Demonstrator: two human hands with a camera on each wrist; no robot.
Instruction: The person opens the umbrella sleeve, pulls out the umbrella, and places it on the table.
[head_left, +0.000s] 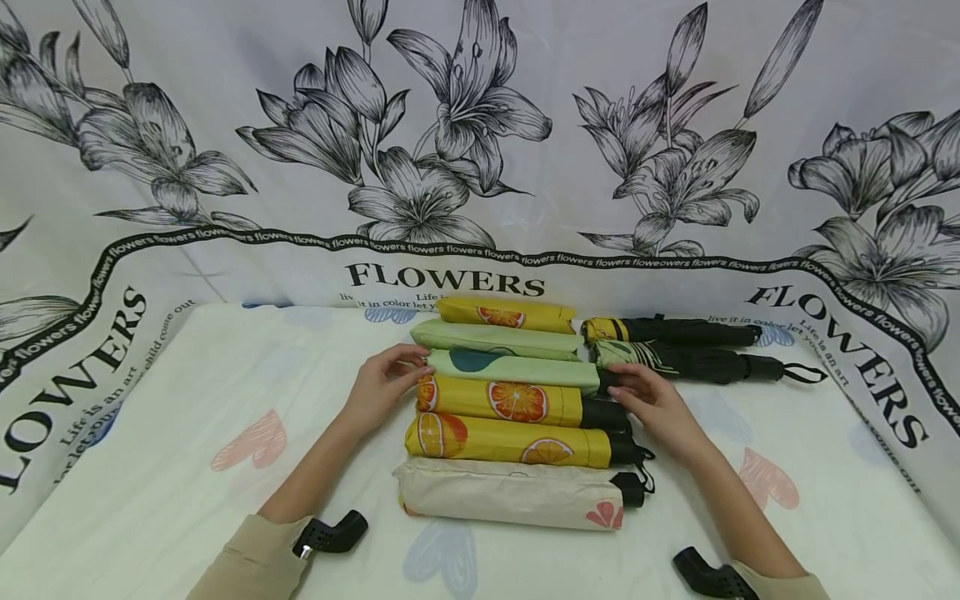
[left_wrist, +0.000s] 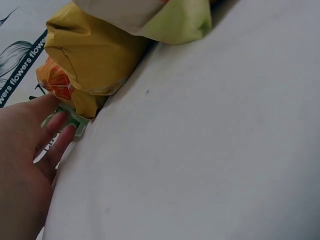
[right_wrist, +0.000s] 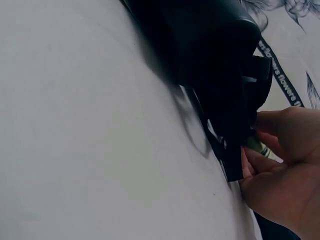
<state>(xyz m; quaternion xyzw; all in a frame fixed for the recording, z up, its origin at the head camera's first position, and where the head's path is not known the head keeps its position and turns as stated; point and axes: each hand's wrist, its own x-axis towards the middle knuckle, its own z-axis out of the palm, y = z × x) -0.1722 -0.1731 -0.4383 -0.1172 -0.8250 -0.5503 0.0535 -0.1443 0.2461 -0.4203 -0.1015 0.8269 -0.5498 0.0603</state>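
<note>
Folded umbrellas lie in a stacked row on the bed. At the left end of a light green umbrella with a dark blue spot (head_left: 517, 367), my left hand (head_left: 382, 385) pinches the fabric between thumb and fingers. My right hand (head_left: 656, 408) grips the same umbrella at its black handle end, with thumb and fingertips partly hidden behind other handles in the right wrist view. Just above lies a second light green umbrella (head_left: 495, 340). Directly below is a yellow orange-print umbrella (head_left: 465, 397); another yellow umbrella (head_left: 487, 438) and a cream umbrella (head_left: 510, 492) follow nearer me.
At the back lies a short yellow umbrella (head_left: 540, 316). To the right are a black-and-yellow umbrella (head_left: 682, 331) and a black-and-green one (head_left: 697, 363) with a wrist loop. A flower-printed cloth (head_left: 570, 192) hangs behind the white heart-print sheet (head_left: 187, 500).
</note>
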